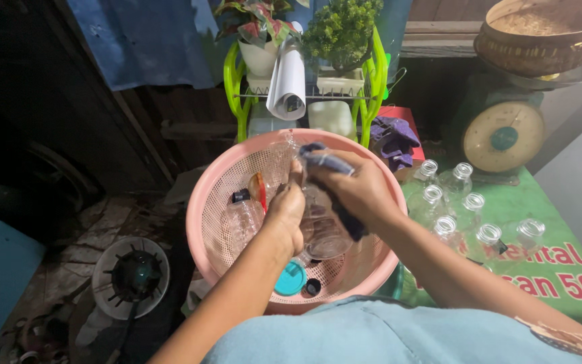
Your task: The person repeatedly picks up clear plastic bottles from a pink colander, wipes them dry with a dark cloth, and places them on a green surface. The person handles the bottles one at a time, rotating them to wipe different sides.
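Clear plastic makes the bottle [318,226] hard to trace: it sits over the pink basket [200,202], and both hands cover much of it. The left hand [285,214] is closed around its upper part, fingers curled tight. The right hand [358,192] is clenched on a dark blue cloth [325,162] pressed against the bottle; one end of the cloth hangs down past the wrist. Inside the basket lie more clear bottles, their outlines blurring into the mesh, so their count cannot be told. One teal lid [291,278] and one small black cap [312,287] rest on the basket floor. On the green mat [560,222] to the right stand seven clear bottles [473,202] without caps. Behind them are one scale [503,135], a green rack [372,81] with two potted plants [341,30], and a purple rag [395,138].
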